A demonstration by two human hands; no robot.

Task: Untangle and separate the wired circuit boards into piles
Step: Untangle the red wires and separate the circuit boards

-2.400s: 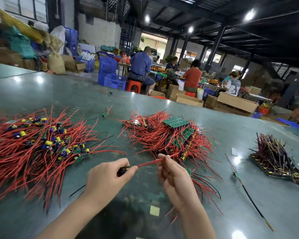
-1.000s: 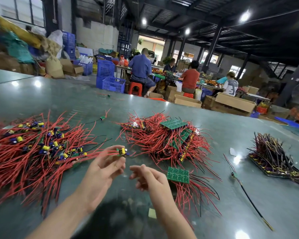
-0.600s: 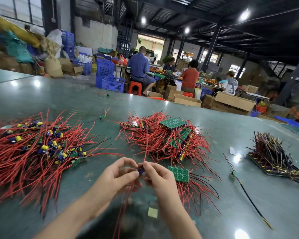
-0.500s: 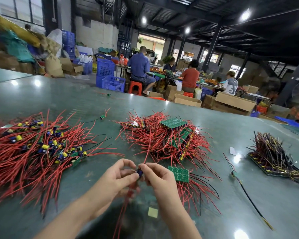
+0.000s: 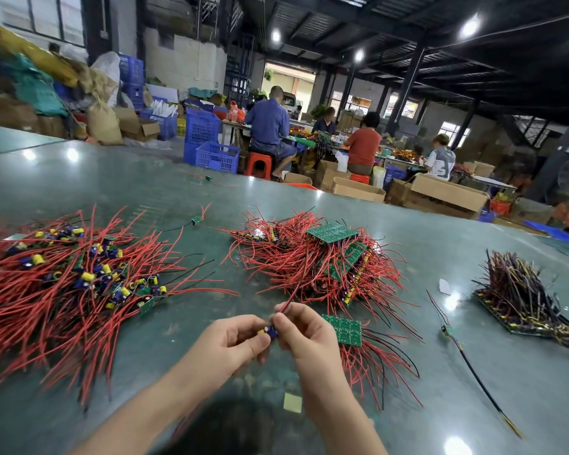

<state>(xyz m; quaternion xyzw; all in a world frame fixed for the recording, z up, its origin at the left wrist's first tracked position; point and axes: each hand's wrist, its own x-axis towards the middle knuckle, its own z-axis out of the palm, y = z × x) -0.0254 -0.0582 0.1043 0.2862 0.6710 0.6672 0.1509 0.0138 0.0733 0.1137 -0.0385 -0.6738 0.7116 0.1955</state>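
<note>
hands, left [image 5: 234, 343] and right [image 5: 304, 334], each grip pinching one small wired board [image 5: 270, 331] (bare table [image 5: 178, 343] between piles).

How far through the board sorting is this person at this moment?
Roughly midway, it seems. Done: a large separated pile of small red-wired boards lies on the left. In hand: left hand and right hand pinch one small capacitor board between them. Left: the tangled centre heap and a green panel by the right hand.

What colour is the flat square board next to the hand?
Green: the square board beside the right hand, head view.
</note>
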